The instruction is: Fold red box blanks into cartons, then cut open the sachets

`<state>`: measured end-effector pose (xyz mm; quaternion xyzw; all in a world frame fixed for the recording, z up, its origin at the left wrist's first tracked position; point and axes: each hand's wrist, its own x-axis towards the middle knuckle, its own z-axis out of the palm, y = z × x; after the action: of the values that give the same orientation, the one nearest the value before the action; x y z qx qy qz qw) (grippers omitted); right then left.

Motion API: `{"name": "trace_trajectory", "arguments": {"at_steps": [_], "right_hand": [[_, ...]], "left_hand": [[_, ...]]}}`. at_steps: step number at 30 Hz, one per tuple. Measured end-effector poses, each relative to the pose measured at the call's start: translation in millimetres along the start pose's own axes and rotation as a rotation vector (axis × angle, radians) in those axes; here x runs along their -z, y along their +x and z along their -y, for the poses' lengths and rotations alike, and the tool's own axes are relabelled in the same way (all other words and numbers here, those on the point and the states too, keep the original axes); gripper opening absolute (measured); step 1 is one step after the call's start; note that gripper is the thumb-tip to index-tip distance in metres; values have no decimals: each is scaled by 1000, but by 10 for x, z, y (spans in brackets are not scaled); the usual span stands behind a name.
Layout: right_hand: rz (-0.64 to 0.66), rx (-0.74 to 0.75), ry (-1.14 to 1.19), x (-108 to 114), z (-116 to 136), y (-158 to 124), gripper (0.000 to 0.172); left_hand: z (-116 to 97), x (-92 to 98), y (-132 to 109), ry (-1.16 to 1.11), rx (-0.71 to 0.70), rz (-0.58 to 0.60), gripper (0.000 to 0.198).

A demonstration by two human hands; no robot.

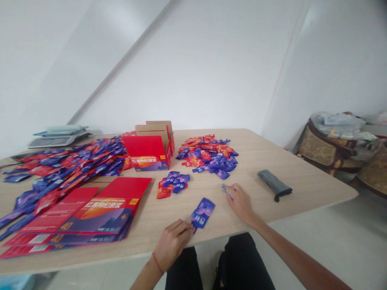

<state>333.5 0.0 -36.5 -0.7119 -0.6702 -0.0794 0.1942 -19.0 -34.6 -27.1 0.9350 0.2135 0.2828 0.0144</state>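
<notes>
My left hand [175, 240] is closed at the table's front edge, its fingertips pinching the narrow lower end of a purple sachet [203, 213] that lies on the wood. To the right, my right hand [238, 201] rests on the tabletop with its fingers round a small grey item [226, 189], too small to identify. Beyond the sachet lies a small group of purple and red sachets [175, 182]. Farther back is a larger heap of the same kinds [211, 155].
An open red box [148, 153] stands behind the small group. Flattened red boxes [105, 205] are stacked at the left, before a big sachet pile [81, 157] and a scale [57, 139]. A grey pouch [274, 184] lies right. Chairs [320, 147] hold bags beyond the table [302, 181].
</notes>
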Motion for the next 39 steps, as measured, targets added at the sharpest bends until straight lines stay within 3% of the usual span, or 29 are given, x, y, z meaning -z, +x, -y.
{"name": "trace_trajectory", "arguments": {"at_steps": [17,25,39], "right_hand": [[-51,4,1,-47,-11,-38,31],[-35,-19,-4,-59,-16,-36,30],[-33,-34,-2,10,34,-39,32]], "left_hand": [[-10,7,-6,-61,55,5,22],[-22,7,2,-12,196,-30,34],[7,14,-17,48,196,14,40]]}}
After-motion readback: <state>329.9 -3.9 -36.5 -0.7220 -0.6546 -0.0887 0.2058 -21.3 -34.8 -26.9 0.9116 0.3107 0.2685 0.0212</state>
